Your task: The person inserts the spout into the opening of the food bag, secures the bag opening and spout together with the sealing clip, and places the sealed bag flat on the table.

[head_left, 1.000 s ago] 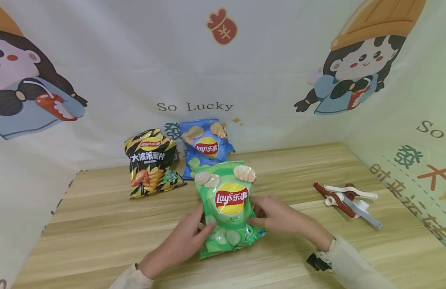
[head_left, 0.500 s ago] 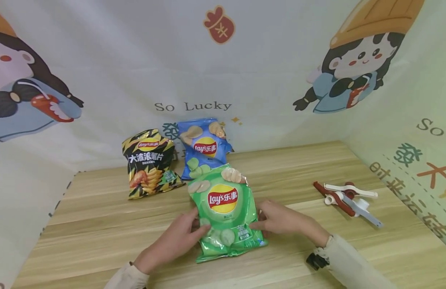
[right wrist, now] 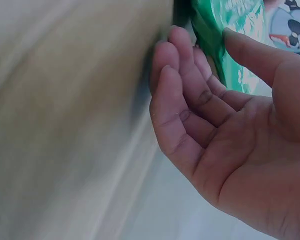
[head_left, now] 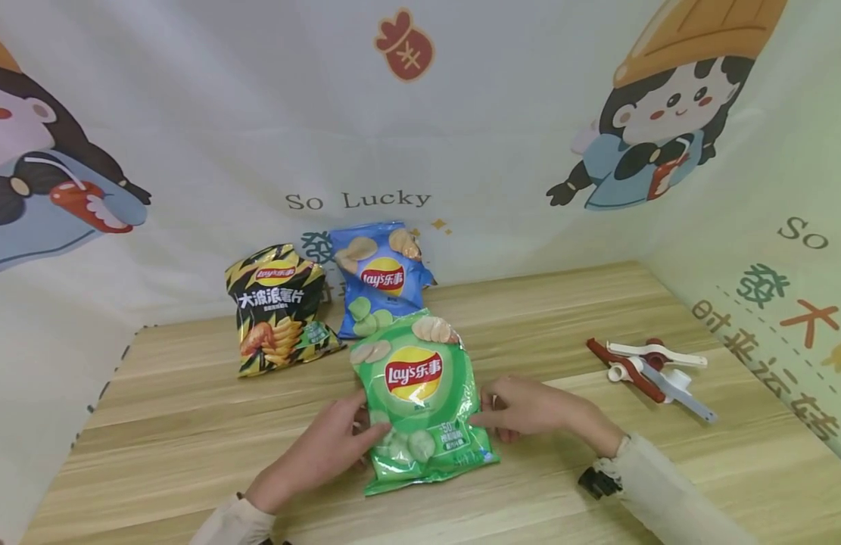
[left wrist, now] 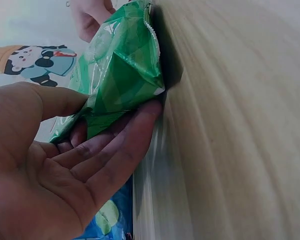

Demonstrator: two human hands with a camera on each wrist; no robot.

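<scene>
Green bag [head_left: 418, 409], one: stands in front of blue bag [head_left: 381, 276], right of black bag [head_left: 275, 312]. Left hand [head_left: 325, 440]: pinches its left edge. Right hand [head_left: 531, 407]: pinches its right edge.

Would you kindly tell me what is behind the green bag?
A blue chip bag shows beyond the green bag, which covers its lower right corner; anything hidden there cannot be seen.

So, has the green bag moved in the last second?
Yes: in the head view, the green bag has shifted slightly left relative to the blue bag.
</scene>
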